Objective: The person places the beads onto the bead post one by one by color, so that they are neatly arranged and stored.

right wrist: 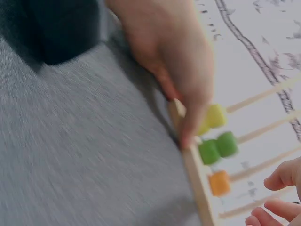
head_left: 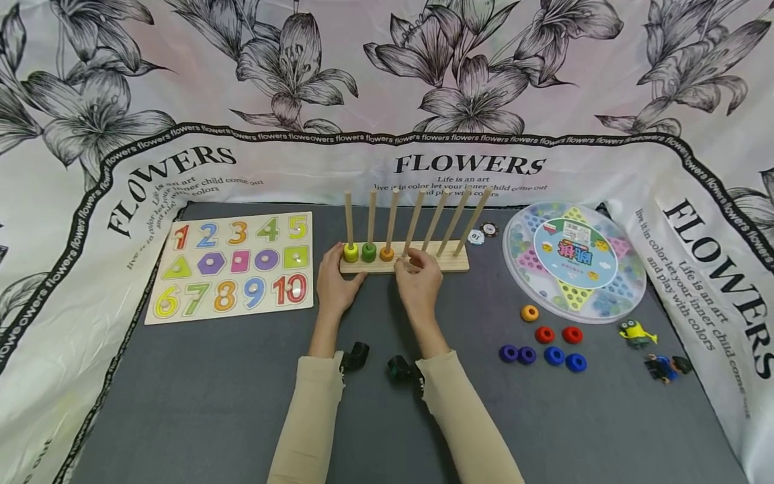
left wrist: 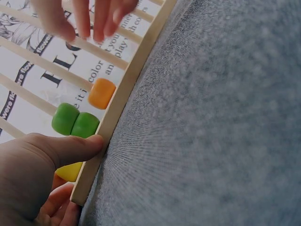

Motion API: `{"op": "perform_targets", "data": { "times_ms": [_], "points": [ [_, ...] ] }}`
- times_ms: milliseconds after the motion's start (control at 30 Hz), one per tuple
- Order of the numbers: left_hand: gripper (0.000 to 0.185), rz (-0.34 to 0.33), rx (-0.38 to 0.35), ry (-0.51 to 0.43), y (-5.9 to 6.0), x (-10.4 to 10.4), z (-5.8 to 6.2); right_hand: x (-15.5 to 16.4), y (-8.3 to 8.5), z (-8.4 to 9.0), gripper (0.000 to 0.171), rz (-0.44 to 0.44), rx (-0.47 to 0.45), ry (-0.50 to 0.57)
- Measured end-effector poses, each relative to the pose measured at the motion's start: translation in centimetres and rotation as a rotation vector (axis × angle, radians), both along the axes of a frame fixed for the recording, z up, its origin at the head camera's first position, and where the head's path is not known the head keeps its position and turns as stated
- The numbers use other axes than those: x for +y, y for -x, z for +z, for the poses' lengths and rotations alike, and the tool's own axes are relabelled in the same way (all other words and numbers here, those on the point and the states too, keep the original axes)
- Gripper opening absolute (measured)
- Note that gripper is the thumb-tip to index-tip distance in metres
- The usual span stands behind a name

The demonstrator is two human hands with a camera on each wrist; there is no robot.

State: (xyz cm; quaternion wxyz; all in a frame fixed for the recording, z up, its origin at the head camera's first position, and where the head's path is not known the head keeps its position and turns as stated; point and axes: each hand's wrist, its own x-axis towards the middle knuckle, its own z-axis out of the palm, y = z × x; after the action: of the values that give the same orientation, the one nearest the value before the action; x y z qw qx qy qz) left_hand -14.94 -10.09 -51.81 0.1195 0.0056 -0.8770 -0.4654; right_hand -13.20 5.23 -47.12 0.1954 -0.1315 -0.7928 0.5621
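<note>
My left hand point(head_left: 338, 286) grips the left end of a wooden peg stand point(head_left: 447, 262), its thumb along the front edge. Two yellow beads point(right wrist: 216, 116) sit on the first peg, two green beads point(left wrist: 65, 118) on the second and one orange bead point(left wrist: 102, 93) on the third. My right hand point(head_left: 419, 279) is in front of the pegs, just right of the orange bead. Its fingers and thumb are loosely bent and apart in the right wrist view, with nothing between them. The other pegs carry no beads.
A number and shape board point(head_left: 230, 265) lies to the left. On the right are a round game board point(head_left: 514, 269), loose orange point(head_left: 529, 313), red point(head_left: 545, 335) and blue point(head_left: 554, 356) beads, two small toy figures point(head_left: 635, 333) and two chips point(head_left: 476, 237) beside the stand.
</note>
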Motion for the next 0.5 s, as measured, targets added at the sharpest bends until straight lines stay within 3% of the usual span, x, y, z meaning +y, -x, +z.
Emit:
{"op": "perform_targets", "data": {
  "times_ms": [167, 500],
  "points": [
    [0.068, 0.005, -0.016, -0.003, 0.0, 0.0, 0.1, 2.8, -0.8, 1.2, 0.026, -0.04, 0.027, 0.008],
    [0.069, 0.001, -0.032, 0.013, 0.0, 0.2, 0.1, 9.8, -2.8, 2.0, 0.023, -0.263, 0.021, 0.02]
  ]
}}
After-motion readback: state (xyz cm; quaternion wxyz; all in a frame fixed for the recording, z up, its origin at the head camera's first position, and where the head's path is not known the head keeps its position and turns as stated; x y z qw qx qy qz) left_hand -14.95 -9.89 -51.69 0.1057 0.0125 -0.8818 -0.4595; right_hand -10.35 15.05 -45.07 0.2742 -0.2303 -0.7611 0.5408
